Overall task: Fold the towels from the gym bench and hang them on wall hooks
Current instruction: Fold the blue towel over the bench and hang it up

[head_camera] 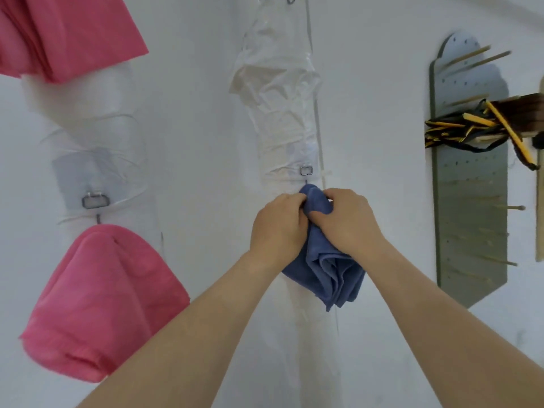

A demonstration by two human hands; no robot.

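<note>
hands: left (278,228), right (347,219) both grip soft blue towel (326,275) | bunched folds | under metal hook (306,171)

White wall (191,113), plastic-wrapped strips. Metal hook (306,171) just above grip; blue towel (329,278) bunched under it, against wall. Left of grip: second hook (95,200), pink towel (103,298) beneath. Far up-left: another pink towel (67,33). Right of grip: grey pegboard (471,201), yellow-black straps (471,125) on pegs.

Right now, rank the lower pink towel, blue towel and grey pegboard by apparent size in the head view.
Largest: lower pink towel and grey pegboard, too alike to rank.
Smallest: blue towel.
</note>
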